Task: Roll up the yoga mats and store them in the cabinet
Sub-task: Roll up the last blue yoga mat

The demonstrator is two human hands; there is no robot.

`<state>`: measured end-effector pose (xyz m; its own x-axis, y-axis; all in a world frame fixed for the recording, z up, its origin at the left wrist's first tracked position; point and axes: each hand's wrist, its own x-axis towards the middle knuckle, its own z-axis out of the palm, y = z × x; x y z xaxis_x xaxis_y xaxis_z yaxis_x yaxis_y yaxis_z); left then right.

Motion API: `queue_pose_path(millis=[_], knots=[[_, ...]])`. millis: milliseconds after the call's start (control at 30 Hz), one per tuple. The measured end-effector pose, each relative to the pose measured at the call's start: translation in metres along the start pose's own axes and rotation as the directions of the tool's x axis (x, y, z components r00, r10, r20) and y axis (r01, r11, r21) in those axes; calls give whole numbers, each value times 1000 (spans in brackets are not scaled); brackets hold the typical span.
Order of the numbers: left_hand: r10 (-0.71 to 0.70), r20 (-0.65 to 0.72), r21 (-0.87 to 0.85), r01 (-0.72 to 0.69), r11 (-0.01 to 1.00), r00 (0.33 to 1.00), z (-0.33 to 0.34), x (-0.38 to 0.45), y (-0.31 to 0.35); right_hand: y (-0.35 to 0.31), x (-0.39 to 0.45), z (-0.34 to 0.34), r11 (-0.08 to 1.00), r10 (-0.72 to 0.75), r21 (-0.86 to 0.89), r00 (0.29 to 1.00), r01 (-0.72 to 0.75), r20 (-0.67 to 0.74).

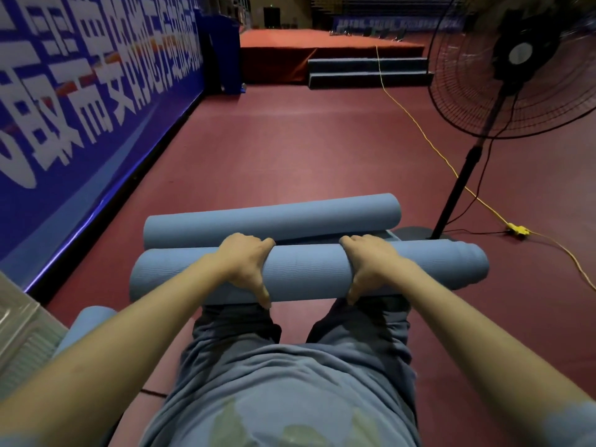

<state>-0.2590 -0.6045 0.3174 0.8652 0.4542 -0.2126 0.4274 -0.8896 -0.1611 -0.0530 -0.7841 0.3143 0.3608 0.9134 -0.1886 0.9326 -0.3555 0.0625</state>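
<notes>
Below, two bare arms reaching forward over grey trousers and a blue-grey shirt (280,391). Left hand (246,264) wrapped over the near mat (306,272), fingers curled across the top and far side, thumb hooked down the near face. Right hand (371,266) clamped on the same roll, a little to the right, fingers closed around it, thumb pointing down toward the knees. Near mat rolled tight, blue, lying left to right, its right end sticking out past the right hand. Just beyond, touching or nearly so, a far mat (271,219), also rolled, parallel, slightly shorter in view. Between the two, at the right, a flat edge of blue mat (392,235) peeking out; cannot tell which roll it belongs to. At near left, end of a third mat (87,324), partly hidden by the left forearm, beside a pale ribbed surface (22,321). Red floor (290,140) all around. Along the left, a blue banner (80,101) with white characters. At right, a black standing fan (516,69), its base just past the mats, and a yellow cable (429,140) running far to near with a yellow plug block (518,229) on the floor. Far off, an orange platform (306,50) with steps.
</notes>
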Motion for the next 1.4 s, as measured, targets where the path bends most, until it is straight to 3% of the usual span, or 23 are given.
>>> queue_pose_path(millis=[100,267,333,467,633,833,1067,1233,1333,1400], knots=[[6,49,-76,-2,997,999,-6,-6,4,6,-8,-9,994,-8,111,997,0,71],[60,242,-244,1,970,968,-16,-14,17,17,-24,-15,980,-42,199,958,-16,285],[109,343,-352,20,936,933,-14,-16,23,20,-33,-19,979,-79,204,912,-6,404],[274,518,-546,67,835,811,-4,-18,26,19,-52,-11,939,-188,339,744,-56,642],[301,477,-618,71,783,826,0,-18,20,19,-59,-13,944,-129,323,830,-65,543],[194,371,-537,39,842,908,-4,-18,-3,-9,-48,-35,989,-57,144,970,23,237],[85,275,-507,69,859,958,-7,-18,-17,-25,-46,-44,989,-31,147,988,9,149],[-25,89,-568,71,820,996,-3,-13,-26,-20,-43,-35,996,-3,83,995,11,-100],[28,1,-635,-21,772,1000,0,-11,-26,-21,-41,-27,980,-2,198,998,14,-58],[-22,-99,-645,-48,762,995,5,-9,-25,-22,-43,-26,972,-3,235,1000,1,6]])
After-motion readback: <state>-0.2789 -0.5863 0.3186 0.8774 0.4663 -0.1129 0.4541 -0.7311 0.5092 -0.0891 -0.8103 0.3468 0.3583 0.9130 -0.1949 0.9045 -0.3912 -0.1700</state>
